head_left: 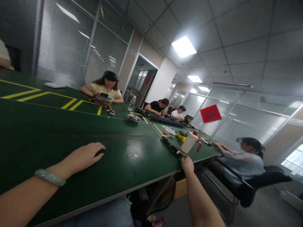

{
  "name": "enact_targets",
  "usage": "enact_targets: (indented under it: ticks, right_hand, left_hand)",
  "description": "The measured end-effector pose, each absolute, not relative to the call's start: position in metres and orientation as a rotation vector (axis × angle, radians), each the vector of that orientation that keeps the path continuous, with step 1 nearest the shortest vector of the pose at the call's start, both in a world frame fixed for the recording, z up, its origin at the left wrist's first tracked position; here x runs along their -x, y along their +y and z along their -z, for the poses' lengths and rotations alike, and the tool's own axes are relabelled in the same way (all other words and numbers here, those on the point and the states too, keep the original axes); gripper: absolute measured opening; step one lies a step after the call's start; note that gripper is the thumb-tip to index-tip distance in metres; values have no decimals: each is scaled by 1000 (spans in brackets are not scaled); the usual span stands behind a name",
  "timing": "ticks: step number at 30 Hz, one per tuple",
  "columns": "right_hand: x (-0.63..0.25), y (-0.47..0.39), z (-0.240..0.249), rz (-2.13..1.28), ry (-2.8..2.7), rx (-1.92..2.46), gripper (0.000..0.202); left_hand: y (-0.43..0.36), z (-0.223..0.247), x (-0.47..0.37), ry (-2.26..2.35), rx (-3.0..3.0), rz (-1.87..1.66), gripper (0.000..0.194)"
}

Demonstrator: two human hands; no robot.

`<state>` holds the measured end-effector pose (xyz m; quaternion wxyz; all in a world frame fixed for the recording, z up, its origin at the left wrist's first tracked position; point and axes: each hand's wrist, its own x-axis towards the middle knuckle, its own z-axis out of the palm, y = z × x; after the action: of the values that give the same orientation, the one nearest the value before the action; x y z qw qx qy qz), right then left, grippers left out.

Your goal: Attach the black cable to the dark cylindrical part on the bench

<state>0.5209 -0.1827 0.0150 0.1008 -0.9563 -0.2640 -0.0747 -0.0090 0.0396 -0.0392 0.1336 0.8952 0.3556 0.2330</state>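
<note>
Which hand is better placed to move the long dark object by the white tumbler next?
Probably the right hand: it is at the near end of the long dark object, though whether it grips it is unclear. The left hand is apart, over the green table.

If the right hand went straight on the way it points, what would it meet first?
Most likely the white cup, just beyond the right hand. The end of the dark rod-shaped item lies right by the hand; whether it is gripped is unclear, as is exact depth.
</note>
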Motion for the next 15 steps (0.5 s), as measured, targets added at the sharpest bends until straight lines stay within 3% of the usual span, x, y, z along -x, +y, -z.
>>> enact_targets:
  ticks: [15]
  right_hand:
    - [-536,-181,3,213,-810,2791,42]
  left_hand:
    - [35,35,9,1030,-2647,-640,46]
